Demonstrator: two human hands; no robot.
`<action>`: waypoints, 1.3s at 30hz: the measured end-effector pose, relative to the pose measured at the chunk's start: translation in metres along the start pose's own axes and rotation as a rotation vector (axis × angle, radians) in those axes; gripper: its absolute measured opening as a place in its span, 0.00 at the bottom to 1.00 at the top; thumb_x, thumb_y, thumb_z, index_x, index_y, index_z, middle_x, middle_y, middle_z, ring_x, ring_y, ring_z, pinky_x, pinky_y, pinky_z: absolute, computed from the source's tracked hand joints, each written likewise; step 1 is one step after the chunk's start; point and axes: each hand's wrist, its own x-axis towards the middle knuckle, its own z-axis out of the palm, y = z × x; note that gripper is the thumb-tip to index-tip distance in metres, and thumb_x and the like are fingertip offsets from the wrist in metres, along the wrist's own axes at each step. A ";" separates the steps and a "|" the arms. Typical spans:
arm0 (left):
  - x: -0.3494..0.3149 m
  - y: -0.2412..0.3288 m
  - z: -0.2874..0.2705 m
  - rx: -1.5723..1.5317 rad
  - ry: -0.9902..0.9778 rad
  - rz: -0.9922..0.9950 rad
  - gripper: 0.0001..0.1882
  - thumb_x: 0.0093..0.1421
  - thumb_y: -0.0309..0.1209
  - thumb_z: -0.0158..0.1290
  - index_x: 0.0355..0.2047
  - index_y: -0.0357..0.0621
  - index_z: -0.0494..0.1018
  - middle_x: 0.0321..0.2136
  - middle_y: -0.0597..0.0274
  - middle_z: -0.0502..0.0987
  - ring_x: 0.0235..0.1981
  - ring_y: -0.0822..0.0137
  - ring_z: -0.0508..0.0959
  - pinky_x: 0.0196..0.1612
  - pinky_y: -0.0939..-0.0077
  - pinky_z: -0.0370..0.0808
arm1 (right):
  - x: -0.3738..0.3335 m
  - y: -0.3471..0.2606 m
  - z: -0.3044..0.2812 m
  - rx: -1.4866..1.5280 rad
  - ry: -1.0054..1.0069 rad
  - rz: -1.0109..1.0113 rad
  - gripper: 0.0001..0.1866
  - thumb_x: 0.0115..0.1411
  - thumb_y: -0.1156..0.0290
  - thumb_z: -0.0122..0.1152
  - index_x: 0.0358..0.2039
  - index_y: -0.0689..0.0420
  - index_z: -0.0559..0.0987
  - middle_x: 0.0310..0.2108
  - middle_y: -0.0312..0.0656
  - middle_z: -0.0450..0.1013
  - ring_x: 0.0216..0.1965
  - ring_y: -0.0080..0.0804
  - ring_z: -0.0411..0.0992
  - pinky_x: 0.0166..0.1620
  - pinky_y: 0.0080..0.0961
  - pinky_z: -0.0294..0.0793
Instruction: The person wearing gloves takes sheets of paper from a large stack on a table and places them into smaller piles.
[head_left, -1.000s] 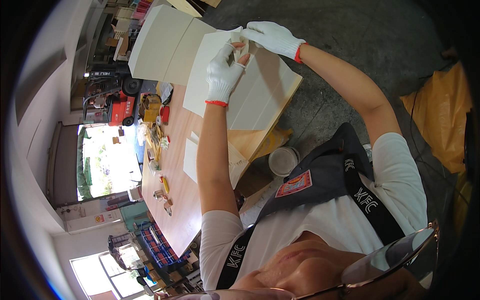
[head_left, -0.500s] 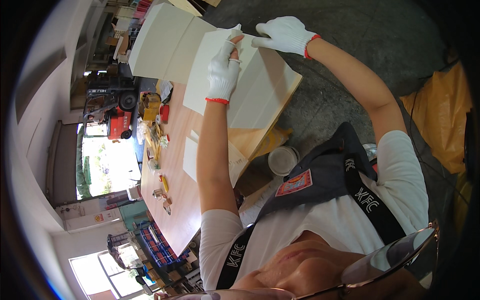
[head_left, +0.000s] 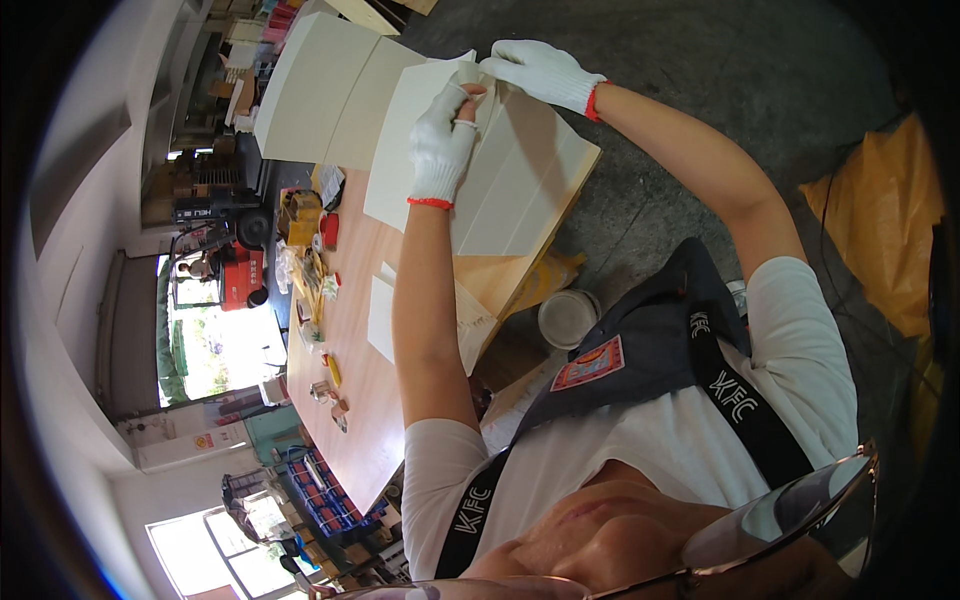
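Note:
My left hand (head_left: 440, 148) wears a white knit glove with a red cuff; some fingertips are bare. Its fingers are closed round a small pale rolled piece (head_left: 468, 72), whose kind I cannot make out. In a matching glove, my right hand (head_left: 545, 74) has its fingertips together at that piece's right side; whatever they pinch is hidden. Beneath both hands lie large cream-coloured sheets (head_left: 520, 190), creased or layered in long bands, on the table's far end. Another cream panel (head_left: 320, 90) extends beyond them to the left.
Small tools and packets lie along the left of the wooden table (head_left: 350, 440), with a yellow-handled item (head_left: 332, 370) among them. White papers (head_left: 382, 310) sit near my left forearm. A round tub (head_left: 568, 318) stands by the table's right edge. Behind is a red forklift (head_left: 240, 275); orange sheeting (head_left: 880, 230) is at right.
My right hand has moved left, and its fingers have closed in on the pale piece at my left hand. The left hand has shifted only slightly. The forklift in the background has moved a little.

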 end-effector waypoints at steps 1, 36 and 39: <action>0.000 0.000 0.000 0.026 -0.027 -0.050 0.10 0.61 0.31 0.56 0.43 0.50 0.78 0.33 0.58 0.80 0.28 0.68 0.80 0.34 0.72 0.76 | 0.000 0.001 0.002 0.016 0.002 -0.002 0.23 0.64 0.46 0.45 0.35 0.55 0.76 0.35 0.44 0.76 0.38 0.45 0.74 0.41 0.37 0.71; -0.209 0.031 0.016 -1.977 0.471 -0.483 0.30 0.69 0.47 0.42 0.63 0.39 0.59 0.60 0.43 0.66 0.58 0.47 0.71 0.53 0.55 0.77 | -0.086 -0.026 -0.053 0.854 -0.335 0.330 0.23 0.66 0.60 0.57 0.55 0.61 0.72 0.24 0.29 0.71 0.10 0.09 0.55 0.11 0.11 0.49; -0.220 0.028 0.008 -1.541 0.504 -0.825 0.27 0.67 0.39 0.45 0.62 0.37 0.59 0.59 0.44 0.67 0.57 0.49 0.73 0.54 0.54 0.77 | -0.100 -0.029 -0.061 0.842 -0.406 0.361 0.21 0.67 0.61 0.55 0.54 0.62 0.72 0.27 0.32 0.74 0.09 0.09 0.55 0.10 0.11 0.49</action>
